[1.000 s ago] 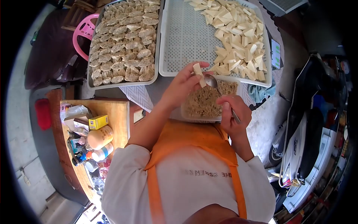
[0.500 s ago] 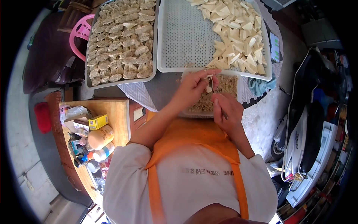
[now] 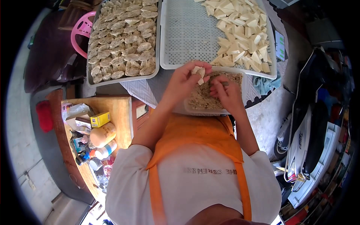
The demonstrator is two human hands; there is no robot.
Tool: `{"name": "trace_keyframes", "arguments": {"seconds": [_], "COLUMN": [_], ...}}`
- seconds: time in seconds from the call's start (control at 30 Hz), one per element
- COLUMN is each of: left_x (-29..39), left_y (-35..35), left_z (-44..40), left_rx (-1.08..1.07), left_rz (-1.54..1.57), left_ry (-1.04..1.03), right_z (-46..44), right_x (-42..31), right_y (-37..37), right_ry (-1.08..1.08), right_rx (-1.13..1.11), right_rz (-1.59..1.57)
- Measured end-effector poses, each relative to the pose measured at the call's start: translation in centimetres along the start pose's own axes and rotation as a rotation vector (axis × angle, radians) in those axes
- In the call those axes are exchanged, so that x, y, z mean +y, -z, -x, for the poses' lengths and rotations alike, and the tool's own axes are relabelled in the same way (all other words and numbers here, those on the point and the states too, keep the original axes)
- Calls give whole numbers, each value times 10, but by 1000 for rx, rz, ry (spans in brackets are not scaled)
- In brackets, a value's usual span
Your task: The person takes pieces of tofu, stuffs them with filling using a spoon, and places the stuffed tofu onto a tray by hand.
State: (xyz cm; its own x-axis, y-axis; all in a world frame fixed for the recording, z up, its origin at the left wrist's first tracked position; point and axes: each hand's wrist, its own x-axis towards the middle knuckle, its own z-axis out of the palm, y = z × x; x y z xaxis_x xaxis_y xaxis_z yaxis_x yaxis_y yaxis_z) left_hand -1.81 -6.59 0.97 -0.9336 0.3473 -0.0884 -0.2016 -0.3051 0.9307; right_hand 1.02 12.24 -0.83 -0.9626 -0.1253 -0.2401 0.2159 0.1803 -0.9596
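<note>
My left hand [image 3: 183, 81] is closed around a pale tofu piece [image 3: 200, 73], held up over the left side of a plastic tub. Minced filling [image 3: 204, 99] fills the tub [image 3: 210, 111]. My right hand [image 3: 229, 94] is closed on a spoon [image 3: 225, 83] low over the filling; only part of its handle shows, and its bowl is hidden. Beyond my hands, cut tofu triangles [image 3: 243, 37] heap along the right of a white perforated tray [image 3: 183, 33]. Left of it, a metal tray [image 3: 127, 78] carries rows of filled tofu pieces [image 3: 123, 41].
A blue-green cloth [image 3: 267, 84] lies at the table's right edge, near a phone-like screen [image 3: 279, 45]. A pink chair back [image 3: 79, 33] touches the left tray's side. Bottles and boxes crowd a wooden side table [image 3: 122, 112]. A scooter [image 3: 305, 131] stands at right.
The spoon has left the tofu piece and dropped toward the filling with my right hand. My left hand has shifted slightly left and up, still with the tofu piece.
</note>
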Motion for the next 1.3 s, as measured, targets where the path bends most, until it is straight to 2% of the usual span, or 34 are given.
{"name": "trace_keyframes", "arguments": {"seconds": [0.07, 0.17, 0.33, 0.43, 0.57, 0.67, 0.77, 0.87, 0.97, 1.03, 1.07, 1.17, 1.27, 1.3], "left_x": [5, 14, -2, -4, -11, -17, -52, -48, -24, -28, -27, -18, -21, -23], "left_y": [0, -2, -17, -23, -23, -30, -34, -36, -35, -27, -27, -37, -29, -27], "left_z": [2, 6, -1, -2, -3, 2, 2, 2, 4, 4, 3, 0, 1, 2], "left_rx": [-5, -4, -124, -165, -178, -133, -13, 10, 46, 13, -11, 67, -69, -83], "left_rz": [41, -13, -114, -146, -200, -258, -641, -766, -828, -266, 16, 336, 135, 160], "left_ry": [11, 79, 95, 97, 56, 161, -183, -267, -63, 138, 237, 276, 173, 197], "right_z": [4, 15, 36, 44, 43, 39, 27, 28, 44, 48, 46, 42, 42, 43], "right_x": [-1, -9, -27, -35, -46, -65, -72, -80, -86, -94, -92, -79, -59, -53], "right_y": [6, 31, 43, 31, 15, 2, -3, -3, 7, 13, 19, 30, 38, 41], "right_ry": [-65, -38, 148, 186, 223, 258, 386, 466, 486, 543, 470, 332, 245, 218], "right_rx": [46, 79, 183, 268, 276, 251, 195, 217, 365, 467, 466, 473, 475, 476], "right_rz": [-149, -241, -347, -208, 3, 207, 390, 456, 335, 186, 176, -7, -129, -149]}}
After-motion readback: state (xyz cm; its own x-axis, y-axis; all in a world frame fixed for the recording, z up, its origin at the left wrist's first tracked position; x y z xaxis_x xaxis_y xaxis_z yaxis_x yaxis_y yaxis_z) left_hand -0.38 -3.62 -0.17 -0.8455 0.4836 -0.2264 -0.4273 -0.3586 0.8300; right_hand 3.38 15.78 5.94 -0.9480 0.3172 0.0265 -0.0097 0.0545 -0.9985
